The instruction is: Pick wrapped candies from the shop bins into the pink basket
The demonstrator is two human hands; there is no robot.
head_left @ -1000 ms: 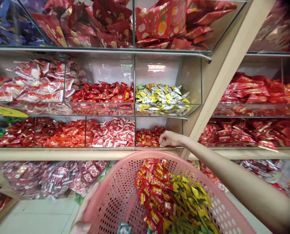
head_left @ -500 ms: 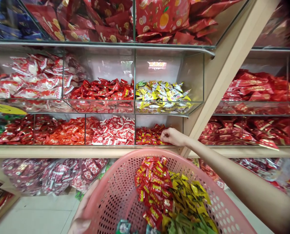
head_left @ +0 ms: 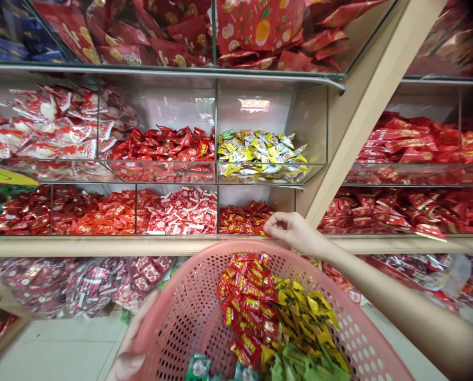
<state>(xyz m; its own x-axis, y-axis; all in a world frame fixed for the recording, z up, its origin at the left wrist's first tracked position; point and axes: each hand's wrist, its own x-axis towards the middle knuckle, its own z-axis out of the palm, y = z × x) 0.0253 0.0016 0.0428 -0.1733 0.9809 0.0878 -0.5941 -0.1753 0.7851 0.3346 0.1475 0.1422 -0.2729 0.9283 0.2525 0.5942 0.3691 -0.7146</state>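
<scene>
My left hand (head_left: 131, 346) grips the left rim of a pink perforated plastic basket (head_left: 172, 301). Inside it lie red wrapped candies (head_left: 248, 304) with yellow lettering, yellow-wrapped candies (head_left: 305, 312), green-wrapped ones (head_left: 300, 365) and a few teal packets (head_left: 198, 366). Beyond the basket's far rim, my right hand (head_left: 289, 228) is at the front of a low bin of small red candies (head_left: 242, 218) with yellow lettering. Its fingers are pinched together, with a bit of red and yellow wrapper at the tips; the palm's contents are hidden.
Clear-walled bins hold red-and-white candies (head_left: 183, 211), orange-red candies (head_left: 113, 214) and yellow-and-white packets (head_left: 262, 151). A slanted wooden post (head_left: 363, 135) stands to the right. Below the wooden ledge (head_left: 81, 246) lie bagged sweets (head_left: 95, 286).
My right hand has drawn slightly back and right from the bin, its fingers still pinched. The view has shifted a little; my left hand keeps its grip on the basket.
</scene>
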